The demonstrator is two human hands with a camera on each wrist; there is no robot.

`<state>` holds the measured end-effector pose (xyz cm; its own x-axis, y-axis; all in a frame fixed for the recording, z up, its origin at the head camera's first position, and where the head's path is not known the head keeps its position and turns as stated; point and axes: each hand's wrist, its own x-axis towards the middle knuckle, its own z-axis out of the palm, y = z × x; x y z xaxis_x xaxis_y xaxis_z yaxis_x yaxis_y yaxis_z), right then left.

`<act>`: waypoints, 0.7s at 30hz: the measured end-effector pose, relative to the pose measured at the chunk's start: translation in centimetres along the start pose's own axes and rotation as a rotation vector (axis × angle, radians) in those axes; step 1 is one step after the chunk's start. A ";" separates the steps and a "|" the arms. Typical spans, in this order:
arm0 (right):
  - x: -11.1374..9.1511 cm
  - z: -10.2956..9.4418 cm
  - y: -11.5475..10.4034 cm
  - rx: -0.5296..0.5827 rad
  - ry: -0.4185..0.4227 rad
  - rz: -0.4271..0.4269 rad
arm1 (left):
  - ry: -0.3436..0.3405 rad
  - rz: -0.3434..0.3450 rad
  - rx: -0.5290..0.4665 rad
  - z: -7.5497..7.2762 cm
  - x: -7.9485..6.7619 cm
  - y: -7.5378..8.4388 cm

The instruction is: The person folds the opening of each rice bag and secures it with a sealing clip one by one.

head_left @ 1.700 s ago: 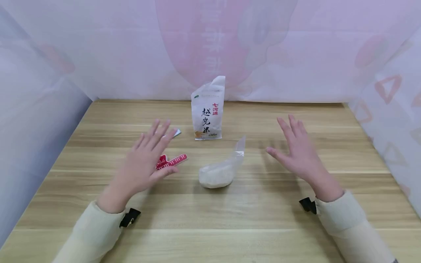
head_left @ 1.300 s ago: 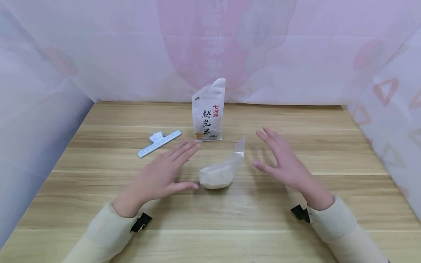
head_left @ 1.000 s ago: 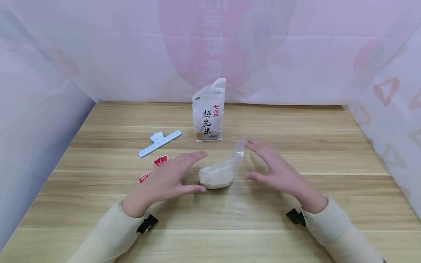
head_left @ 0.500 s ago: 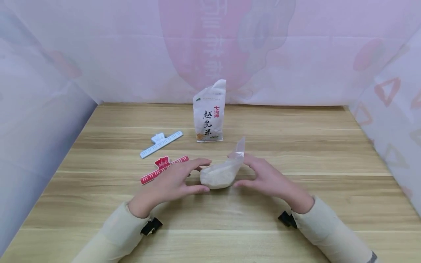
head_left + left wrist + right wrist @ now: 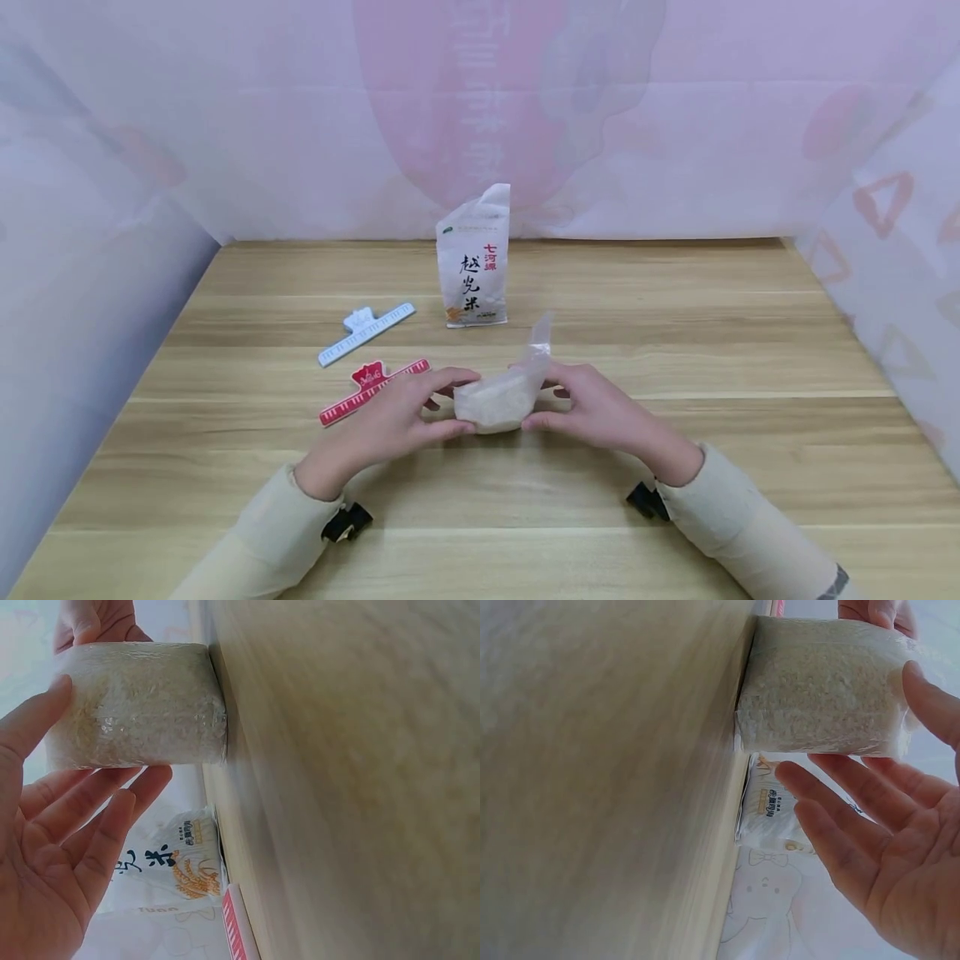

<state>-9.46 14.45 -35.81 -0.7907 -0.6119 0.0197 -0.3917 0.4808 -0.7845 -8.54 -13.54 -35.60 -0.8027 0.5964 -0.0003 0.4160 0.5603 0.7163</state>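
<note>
A clear plastic bag of rice (image 5: 495, 407) stands on the wooden table, its loose top pointing up to the right. My left hand (image 5: 382, 425) holds its left side, thumb on the near face and fingers at the far one. On the opposite side my right hand (image 5: 603, 412) holds it the same way. In the left wrist view the thumb lies against the packed rice (image 5: 142, 705), with fingertips along the other face. The right wrist view has the bag (image 5: 817, 690) resting its base on the table between thumb and fingers.
Behind the bag stands a white printed paper rice bag (image 5: 474, 275). A light blue ruler-shaped clip (image 5: 366, 335) lies to the left, and a red one (image 5: 371, 385) lies just beyond my left hand. Printed white cloth (image 5: 300, 150) walls the table at the back and sides.
Both hands have come down and inward from spread positions above the table to the two sides of the plastic rice bag, and their fingers have closed in on it. The bag has barely moved.
</note>
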 end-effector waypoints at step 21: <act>-1.3 -1.6 1.5 0.006 0.016 0.085 | -0.042 0.026 -0.058 1.0 2.9 0.3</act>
<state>-9.80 16.96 -36.04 -0.8286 -0.5587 -0.0370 -0.3202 0.5270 -0.7872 -10.35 -11.05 -36.03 -0.7730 0.6344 -0.0093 0.4101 0.5107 0.7556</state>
